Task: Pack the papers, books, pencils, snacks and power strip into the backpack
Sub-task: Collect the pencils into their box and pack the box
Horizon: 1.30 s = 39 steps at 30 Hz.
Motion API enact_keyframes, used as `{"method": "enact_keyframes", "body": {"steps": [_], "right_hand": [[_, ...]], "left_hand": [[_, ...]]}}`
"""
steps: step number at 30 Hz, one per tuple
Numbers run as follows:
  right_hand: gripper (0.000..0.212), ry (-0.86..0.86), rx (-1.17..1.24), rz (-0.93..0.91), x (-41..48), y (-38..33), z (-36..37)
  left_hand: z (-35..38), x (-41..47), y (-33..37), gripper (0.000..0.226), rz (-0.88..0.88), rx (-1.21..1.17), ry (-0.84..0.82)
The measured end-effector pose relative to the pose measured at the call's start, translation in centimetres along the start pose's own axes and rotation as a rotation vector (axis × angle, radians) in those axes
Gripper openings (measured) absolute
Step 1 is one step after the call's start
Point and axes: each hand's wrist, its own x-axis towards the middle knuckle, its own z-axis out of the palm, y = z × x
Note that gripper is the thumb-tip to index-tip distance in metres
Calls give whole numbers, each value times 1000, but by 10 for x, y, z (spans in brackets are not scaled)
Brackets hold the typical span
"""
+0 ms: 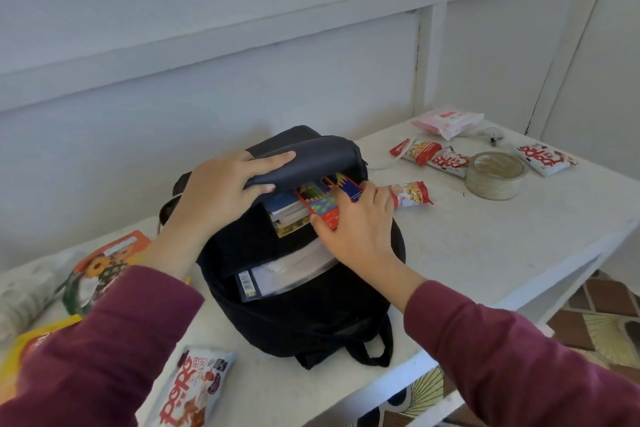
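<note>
A black backpack (298, 319) lies on the white table (485, 246) with its main compartment unzipped. My left hand (221, 191) grips the upper flap and holds it up. My right hand (360, 229) holds a red box of coloured pencils (323, 206) halfway inside the opening. Books (285, 215) stand deeper in the bag, and papers in a clear sleeve (287, 274) lie in the front section. Snack packs sit at the right (412, 193) (420, 151) (448, 160) (545, 159) and at the front left (195, 388).
A roll of tape (493, 175) and a pink pack (446, 121) lie at the right rear, beside a white cable and plug (491, 137). A sunflower-cover book (104, 267) and a yellow item (31, 340) lie at the left. The table edge drops to a patterned floor (595, 322).
</note>
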Motion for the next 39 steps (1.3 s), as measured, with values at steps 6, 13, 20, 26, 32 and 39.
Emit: {"method": "enact_keyframes", "body": {"steps": [6,13,20,26,32,39], "right_hand": [[71,-11,71,-86,-23,3,1],[73,-80,7,-196,-62,10,28],[68,-135,-46,-232,-23,4,29],[66,-169,-86,-265,3,0,36],[66,-171,-44,-299,-9,11,36],[64,-201,-74,-291,7,7,38]], "left_hand": [[3,-2,-1,59,1,9,10],[5,-3,-2,59,10,18,29],[3,-5,-1,60,15,21,41],[4,-6,-3,61,3,8,41],[6,-7,-2,59,1,36,48],[8,-8,-1,60,14,34,54]]}}
